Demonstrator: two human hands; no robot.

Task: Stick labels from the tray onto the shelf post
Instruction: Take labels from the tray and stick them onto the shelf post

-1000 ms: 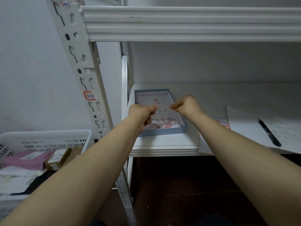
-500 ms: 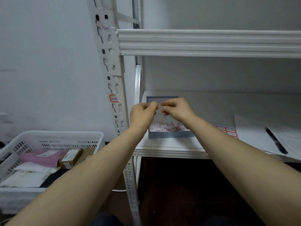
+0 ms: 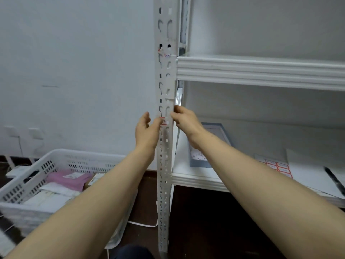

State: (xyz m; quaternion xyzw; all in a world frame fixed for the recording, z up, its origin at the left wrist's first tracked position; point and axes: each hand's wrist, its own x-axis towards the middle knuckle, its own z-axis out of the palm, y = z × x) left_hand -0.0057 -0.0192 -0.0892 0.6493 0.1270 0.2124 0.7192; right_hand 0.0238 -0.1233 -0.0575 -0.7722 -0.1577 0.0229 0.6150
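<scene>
Up close, head view only. Both bare hands are raised to the white perforated shelf post [image 3: 164,146], which runs upright through the middle of the frame.

Left hand [image 3: 147,130]: sits on the post's left side, fingers loosely spread, thumb reaching across to press on a small red-bordered label [image 3: 164,121] on the post's front face. Grip is wide, not closed round anything.

Right hand [image 3: 184,120]: on the post's right side, fingertips [image 3: 172,114] touching the post edge just above and beside the same label. Fingers are curled in; whether they pinch the label's corner or merely press the post cannot be told.

Label: lies flat on the post, between the two hands, roughly midway between the upper shelf beam [image 3: 261,71] and the lower shelf [image 3: 196,176]. Writing on it is too blurred to read.

Higher up the post, level with the top of the upper beam, a scrap with red and blue marks [image 3: 165,54] is stuck on.

Tray [image 3: 199,162]: blue-rimmed, shallow, resting on the lower shelf behind the right forearm, partly hidden by it; small reddish bits show inside.

Further right on that shelf: a sheet of red-bordered labels [image 3: 278,167], white paper, and a black pen [image 3: 334,181] lying on the paper.

Floor, left: white slotted basket [image 3: 56,163] holding a pink parcel [image 3: 67,179] and other packets.
</scene>
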